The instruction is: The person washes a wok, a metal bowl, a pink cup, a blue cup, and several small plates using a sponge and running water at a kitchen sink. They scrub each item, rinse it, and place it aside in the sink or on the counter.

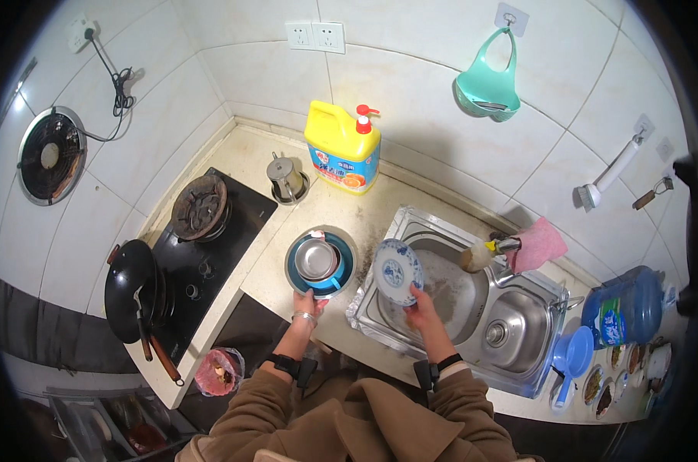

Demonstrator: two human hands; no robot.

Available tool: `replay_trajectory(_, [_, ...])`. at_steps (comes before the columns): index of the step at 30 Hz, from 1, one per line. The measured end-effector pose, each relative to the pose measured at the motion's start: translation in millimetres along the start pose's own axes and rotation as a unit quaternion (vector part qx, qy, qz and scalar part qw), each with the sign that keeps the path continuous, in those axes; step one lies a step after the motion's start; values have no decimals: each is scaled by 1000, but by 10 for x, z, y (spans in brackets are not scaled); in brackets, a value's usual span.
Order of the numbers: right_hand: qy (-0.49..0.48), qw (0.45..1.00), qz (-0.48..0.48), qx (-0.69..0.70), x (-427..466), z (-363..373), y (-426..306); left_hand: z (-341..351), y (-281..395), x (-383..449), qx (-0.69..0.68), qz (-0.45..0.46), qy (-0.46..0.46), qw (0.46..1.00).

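Observation:
My right hand (423,312) grips the lower edge of a blue-and-white patterned plate (392,272), tilted above the left bowl of the steel sink (441,323). At the front of the counter, my left hand (310,305) holds the near rim of a round metal basin (349,268), fingers partly hidden below it. Nested in the basin are a blue bowl or mug (333,282) and a small steel bowl (316,259). A faucet with a cloth-like cover (477,257) on its spout points over the sink.
A yellow detergent jug (343,147) and a steel pot (284,173) stand behind the basin. Left is a gas stove (222,254) with a black wok (131,291). A pink cloth (536,245), blue dipper (573,352), water bottle (626,309) and several food dishes are right.

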State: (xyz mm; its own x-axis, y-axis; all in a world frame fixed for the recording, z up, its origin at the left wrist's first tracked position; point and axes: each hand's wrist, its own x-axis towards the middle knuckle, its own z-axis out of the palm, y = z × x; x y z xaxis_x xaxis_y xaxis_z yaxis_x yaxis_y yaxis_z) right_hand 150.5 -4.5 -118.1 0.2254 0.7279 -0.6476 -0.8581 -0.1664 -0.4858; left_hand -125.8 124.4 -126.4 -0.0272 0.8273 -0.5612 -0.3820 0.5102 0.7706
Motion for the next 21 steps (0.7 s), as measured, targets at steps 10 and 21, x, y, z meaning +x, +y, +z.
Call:
replay_trajectory(10, [136,889,-251,-357,433,836,93,-590,402,61,39,55,14,998])
replay_trajectory(21, [66,941,-184,-276,821,1254,710,-1019,703,167,42,44,51,997])
